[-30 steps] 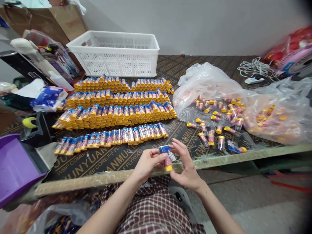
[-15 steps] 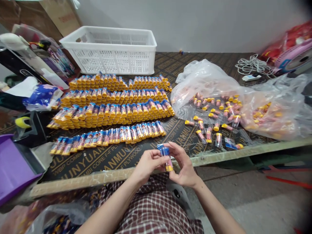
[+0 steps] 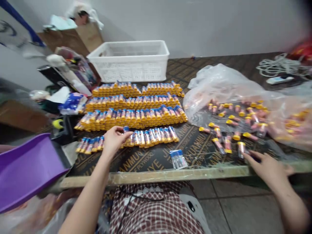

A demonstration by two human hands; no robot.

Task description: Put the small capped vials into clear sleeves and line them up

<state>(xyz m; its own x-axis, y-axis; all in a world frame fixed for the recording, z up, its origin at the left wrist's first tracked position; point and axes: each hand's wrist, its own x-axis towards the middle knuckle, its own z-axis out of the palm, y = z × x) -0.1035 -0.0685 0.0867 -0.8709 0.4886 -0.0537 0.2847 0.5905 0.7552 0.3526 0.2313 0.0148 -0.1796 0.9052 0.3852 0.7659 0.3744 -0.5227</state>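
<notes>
My left hand is closed in a pinch on a small tube with a blue-topped printed label, over the front row of labelled tubes. My right hand is at the table's front edge on the right, fingers apart and slightly bent. Its fingertips are beside a clear tube with a yellow cap; whether they touch it I cannot tell. Flat printed labels with a blue top lie on the table between my hands.
Stacked rows of labelled tubes stand behind the front row, before a white basket. Loose yellow-capped tubes spill from a plastic bag. A tape dispenser and purple dustpan sit at left.
My hands, earlier together around one labelled tube, have parted. The left has carried a labelled tube to the front row; the right has moved to the loose tubes. The view has shifted left.
</notes>
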